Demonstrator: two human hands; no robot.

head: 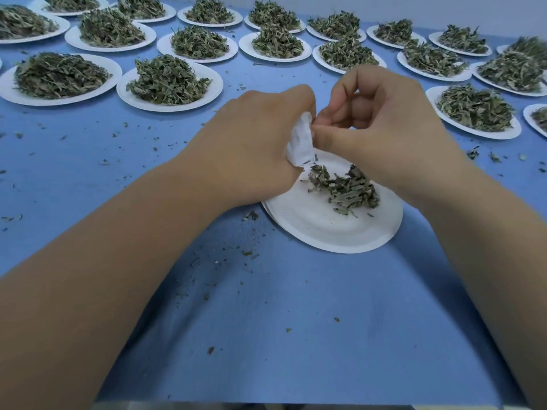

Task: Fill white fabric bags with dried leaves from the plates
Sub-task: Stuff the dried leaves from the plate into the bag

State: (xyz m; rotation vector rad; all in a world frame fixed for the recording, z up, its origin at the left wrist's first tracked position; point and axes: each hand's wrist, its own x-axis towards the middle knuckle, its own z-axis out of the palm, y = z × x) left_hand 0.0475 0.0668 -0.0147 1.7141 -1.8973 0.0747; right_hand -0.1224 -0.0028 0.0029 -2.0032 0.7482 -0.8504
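The left hand [260, 143] curls its fingers round the white fabric bag [300, 140], held above the ten o'clock rim of the plate [325, 229]. The right hand [381, 119] pinches the bag's mouth. The bag looks soft, light and floppy, so it is best held at the rim. The dried leaves [349, 187], toward the plate's one o'clock, seem brittle and need gentle pinches.

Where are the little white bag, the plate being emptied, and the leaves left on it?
white bag [300, 146], head view, on its visible cloth side
near plate [325, 229], head view, on its bare front part
leftover leaves [352, 189], head view, middle of the heap
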